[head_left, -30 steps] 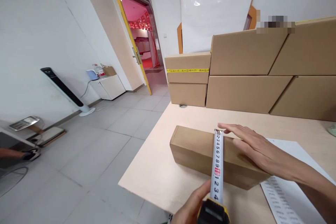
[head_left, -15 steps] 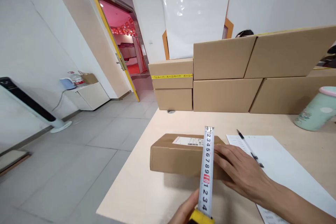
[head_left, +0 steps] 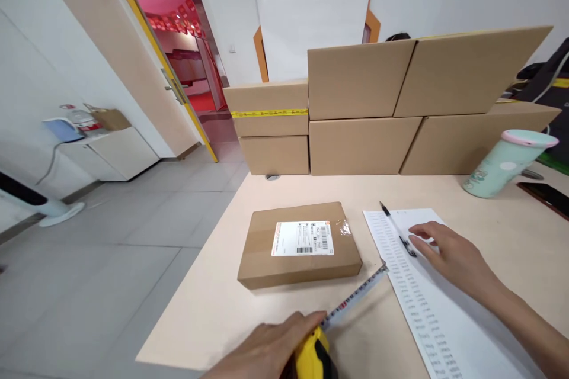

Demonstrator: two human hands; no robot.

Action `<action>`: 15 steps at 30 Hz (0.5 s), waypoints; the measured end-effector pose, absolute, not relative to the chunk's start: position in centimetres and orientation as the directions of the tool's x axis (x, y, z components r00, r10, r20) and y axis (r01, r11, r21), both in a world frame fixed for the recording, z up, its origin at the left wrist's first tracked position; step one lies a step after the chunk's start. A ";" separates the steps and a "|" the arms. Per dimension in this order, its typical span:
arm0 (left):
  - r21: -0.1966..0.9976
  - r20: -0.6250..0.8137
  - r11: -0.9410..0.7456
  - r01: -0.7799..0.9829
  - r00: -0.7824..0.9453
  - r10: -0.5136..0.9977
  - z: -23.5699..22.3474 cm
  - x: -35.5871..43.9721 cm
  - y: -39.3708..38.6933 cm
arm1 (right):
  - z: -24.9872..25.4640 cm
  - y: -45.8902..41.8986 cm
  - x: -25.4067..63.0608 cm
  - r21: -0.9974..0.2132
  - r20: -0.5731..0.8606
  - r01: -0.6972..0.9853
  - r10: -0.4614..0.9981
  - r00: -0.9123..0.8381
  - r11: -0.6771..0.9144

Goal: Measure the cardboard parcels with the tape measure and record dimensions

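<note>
At the near edge of the desk my left hand (head_left: pixel 271 343) is closed round a yellow and black tape measure (head_left: pixel 313 355). Its blade (head_left: pixel 355 295) sticks out to the right, the tip close to the paper's left edge. A small cardboard box (head_left: pixel 262 237) with a white shipping label on top lies flat on the desk, beyond the tape measure and touched by neither hand. My right hand (head_left: pixel 448 249) hovers over the printed sheet (head_left: pixel 462 308), fingers curved and apart, nothing in it. Just left of its fingertips a black and clear pen (head_left: pixel 398 231) rests on the sheet.
Stacked cardboard boxes (head_left: pixel 355 145) line the back of the wooden desk (head_left: pixel 200 308). A mint green tumbler (head_left: pixel 502 166) and a dark phone (head_left: pixel 546 198) are at the right. The desk's left edge drops to a tiled floor. Part of a person's head (head_left: pixel 398 37) shows behind the boxes.
My right hand has let go of the small box and moved right, over the sheet. The box now lies flat, label up. The tape measure has swung down and points right.
</note>
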State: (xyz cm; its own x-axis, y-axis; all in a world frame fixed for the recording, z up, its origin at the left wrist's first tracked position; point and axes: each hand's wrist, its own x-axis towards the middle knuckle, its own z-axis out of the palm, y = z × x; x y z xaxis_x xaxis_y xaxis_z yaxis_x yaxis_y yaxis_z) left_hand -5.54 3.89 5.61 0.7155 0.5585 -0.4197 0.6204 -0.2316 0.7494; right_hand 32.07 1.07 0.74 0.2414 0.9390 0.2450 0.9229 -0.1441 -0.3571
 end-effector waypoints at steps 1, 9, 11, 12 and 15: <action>0.711 -0.427 -0.283 0.644 0.715 0.554 6.5 -5.5 4.2 | 0.7 1.3 32.7 -0.390 0.162 0.898 0.944 0.287 -0.206; 0.422 -0.486 -0.565 0.709 0.703 0.519 6.0 -5.3 7.0 | -1.2 4.9 32.5 -0.408 0.009 0.884 0.968 0.253 -0.227; 0.354 -0.505 -0.584 0.730 0.675 0.538 5.7 -5.4 7.2 | -1.6 5.5 32.9 -0.442 0.014 0.876 0.976 0.219 -0.191; 0.332 -0.510 -0.587 0.739 0.664 0.547 5.6 -5.5 7.3 | -1.7 5.6 33.2 -0.490 0.019 0.856 0.979 0.203 -0.168; 0.279 -0.480 -0.618 0.735 0.664 0.573 4.8 -6.1 7.3 | -1.3 5.5 34.5 -0.694 0.029 0.704 0.970 0.241 -0.154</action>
